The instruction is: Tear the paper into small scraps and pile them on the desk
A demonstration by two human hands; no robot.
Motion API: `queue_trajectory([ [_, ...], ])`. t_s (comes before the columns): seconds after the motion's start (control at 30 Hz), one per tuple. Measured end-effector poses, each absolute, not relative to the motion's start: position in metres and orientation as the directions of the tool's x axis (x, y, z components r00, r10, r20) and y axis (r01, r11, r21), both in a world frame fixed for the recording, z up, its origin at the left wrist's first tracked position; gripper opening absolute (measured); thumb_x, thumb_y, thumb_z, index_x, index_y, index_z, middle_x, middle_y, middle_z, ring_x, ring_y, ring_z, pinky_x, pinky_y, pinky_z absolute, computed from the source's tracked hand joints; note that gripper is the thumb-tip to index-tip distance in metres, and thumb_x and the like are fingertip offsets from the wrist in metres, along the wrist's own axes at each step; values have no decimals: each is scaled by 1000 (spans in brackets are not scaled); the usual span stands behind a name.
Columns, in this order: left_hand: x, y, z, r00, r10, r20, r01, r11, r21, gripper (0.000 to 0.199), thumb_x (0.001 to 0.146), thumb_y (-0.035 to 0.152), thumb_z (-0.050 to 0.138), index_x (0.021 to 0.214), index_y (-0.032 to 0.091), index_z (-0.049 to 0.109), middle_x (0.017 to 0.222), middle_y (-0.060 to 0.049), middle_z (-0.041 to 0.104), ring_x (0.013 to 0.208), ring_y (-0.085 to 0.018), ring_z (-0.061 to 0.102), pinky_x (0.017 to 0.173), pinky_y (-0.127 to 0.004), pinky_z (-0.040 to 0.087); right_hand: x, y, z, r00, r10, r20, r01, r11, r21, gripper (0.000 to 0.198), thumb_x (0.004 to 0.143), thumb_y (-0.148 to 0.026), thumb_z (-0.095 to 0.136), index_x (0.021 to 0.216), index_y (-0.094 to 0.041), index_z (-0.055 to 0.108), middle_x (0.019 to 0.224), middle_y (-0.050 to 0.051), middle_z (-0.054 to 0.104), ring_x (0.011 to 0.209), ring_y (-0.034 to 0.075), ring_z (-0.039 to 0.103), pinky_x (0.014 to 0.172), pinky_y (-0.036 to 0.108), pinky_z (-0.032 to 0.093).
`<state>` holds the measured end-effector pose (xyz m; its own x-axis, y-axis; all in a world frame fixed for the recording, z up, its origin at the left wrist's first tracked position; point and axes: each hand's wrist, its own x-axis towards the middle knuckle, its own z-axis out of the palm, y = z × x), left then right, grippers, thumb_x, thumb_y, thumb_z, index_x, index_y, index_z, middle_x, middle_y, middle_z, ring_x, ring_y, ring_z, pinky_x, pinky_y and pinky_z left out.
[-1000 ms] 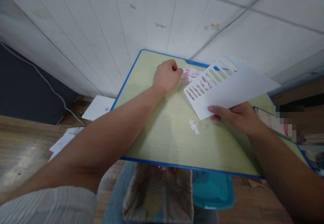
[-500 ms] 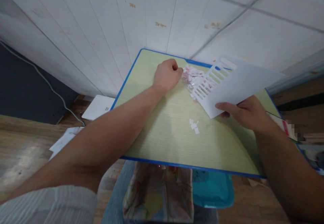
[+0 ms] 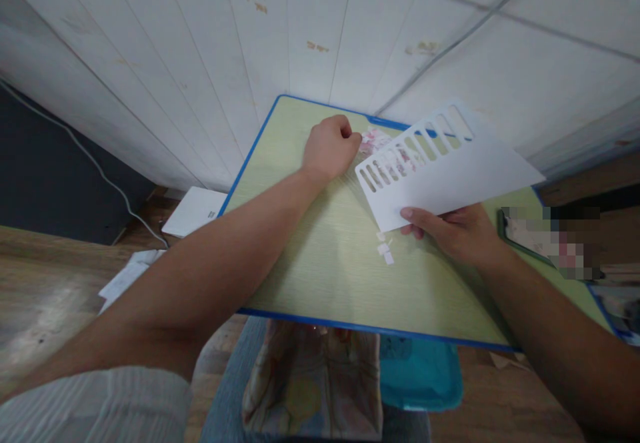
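My right hand [image 3: 445,229] pinches a white sheet [image 3: 440,179] between thumb and fingers near its lower edge. Rows of rounded slots are cut through the sheet's far-left side, and it is held tilted above the table [image 3: 320,263]. Behind it, partly covered, lies a heap of small pink-and-white paper scraps [image 3: 373,141]. My left hand [image 3: 331,148] rests closed at the left side of this heap; what its fingers grip is hidden, though a faint clear plastic edge shows just below it. A few white paper bits [image 3: 386,253] lie on the table below the sheet.
A phone [image 3: 530,236] lies at the table's right side, partly blurred out. Below the front edge are a patterned fabric bag [image 3: 315,389] and a turquoise basin [image 3: 425,376]. A white flat box [image 3: 195,213] and papers [image 3: 127,276] lie on the floor at left. A panelled wall stands behind.
My right hand has moved left and slightly nearer with the slotted sheet, which now covers more of the scraps and uncovers the phone. My left hand has stayed in place.
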<state>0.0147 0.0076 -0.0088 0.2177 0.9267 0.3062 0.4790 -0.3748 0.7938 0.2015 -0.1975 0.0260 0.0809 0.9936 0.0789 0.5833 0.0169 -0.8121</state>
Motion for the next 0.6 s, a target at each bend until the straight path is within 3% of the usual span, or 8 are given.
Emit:
queue_trajectory([
  [0.47, 15, 8, -11, 213, 925, 314, 492, -379, 783, 10, 92, 19, 72, 87, 27, 74, 86, -7, 77, 102, -32, 73, 93, -44, 59, 206, -193, 25, 176, 976, 131, 574, 6, -819, 44, 90, -58, 95, 64, -30, 74, 61, 7, 74, 50, 24, 64, 49, 42, 58],
  [0.6, 15, 9, -10, 214, 923, 319, 489, -384, 783, 10, 91, 17, 72, 86, 26, 74, 87, -7, 76, 101, -31, 73, 93, -44, 58, 206, -195, 25, 127, 987, 102, 580, 9, -815, 43, 95, -59, 92, 66, -32, 77, 62, 8, 74, 52, 26, 67, 52, 44, 61],
])
